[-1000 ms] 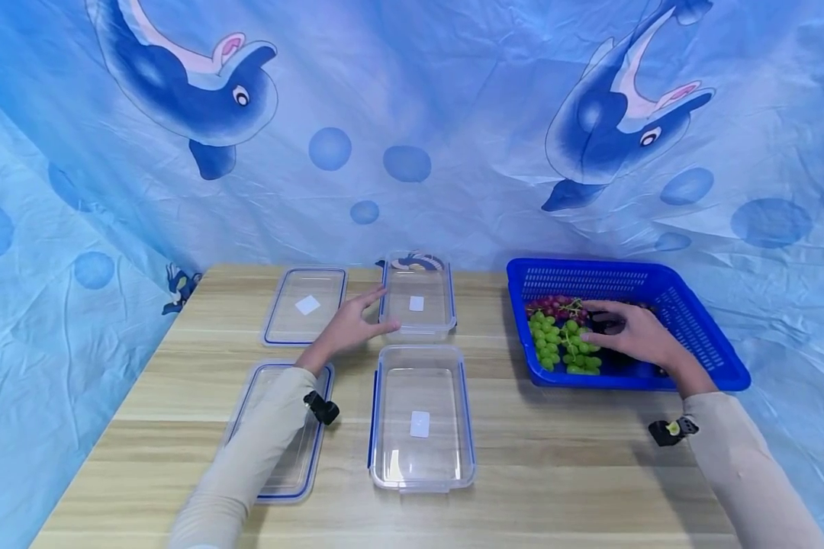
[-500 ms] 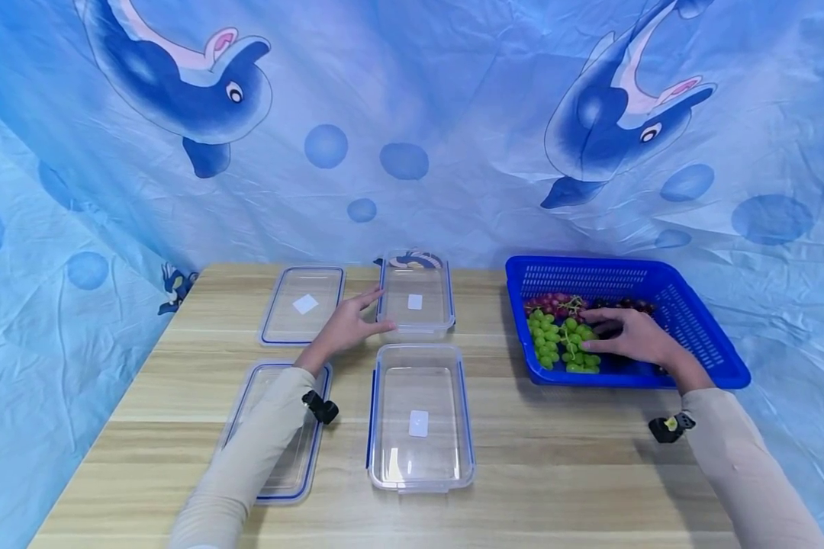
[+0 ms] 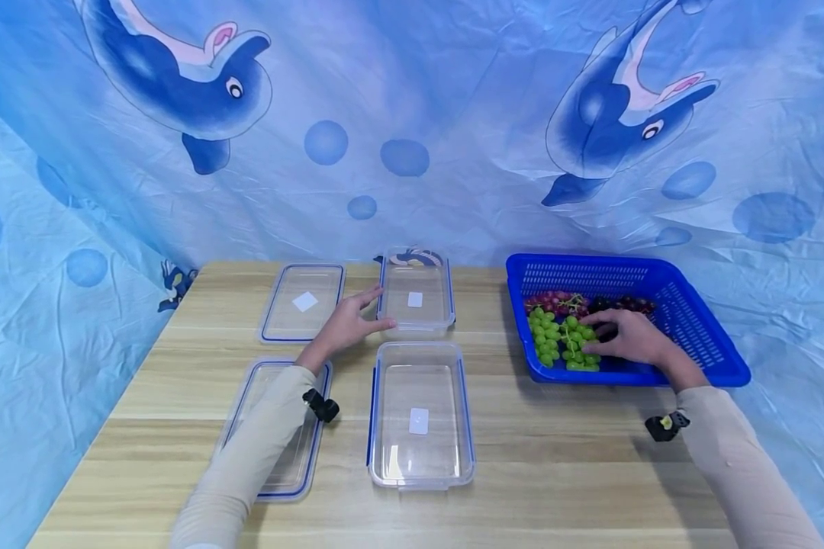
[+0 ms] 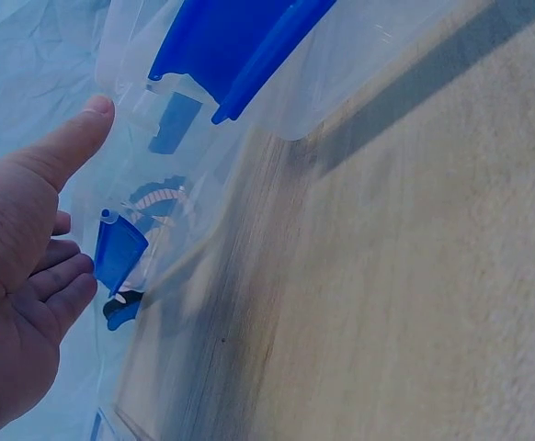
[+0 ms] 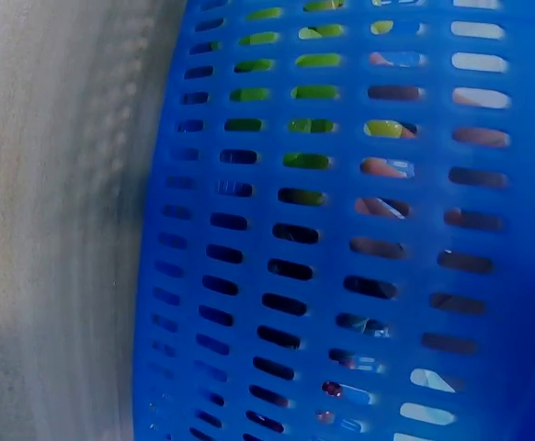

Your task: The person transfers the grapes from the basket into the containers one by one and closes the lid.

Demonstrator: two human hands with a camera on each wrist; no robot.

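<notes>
In the head view my left hand (image 3: pixel 346 325) is beside the far clear box (image 3: pixel 417 305), thumb and fingers spread at its left side and near corner. The left wrist view also shows the thumb extended and the other fingers partly bent, with nothing held. My right hand (image 3: pixel 630 335) reaches into the blue basket (image 3: pixel 714 351). Its thumb and fingers curve at the right side of the green grapes (image 3: pixel 577 343); whether they pinch them is unclear. Red grapes (image 3: pixel 556 303) and dark grapes (image 3: pixel 632 304) lie behind. In the right wrist view the slotted basket wall (image 5: pixel 341 262) hides the hand.
A larger clear box (image 3: pixel 422 450) stands nearer me on the wooden table (image 3: pixel 556 473). Two clear lids with blue seals lie to the left, the far lid (image 3: pixel 304 324) and the near lid (image 3: pixel 295 473), which is partly under my left forearm. A blue dolphin-print sheet (image 3: pixel 467 114) hangs behind.
My right hand has sunk slightly towards the green grapes, its fingertips lower and a little closer to the thumb. The left hand keeps its place by the far box.
</notes>
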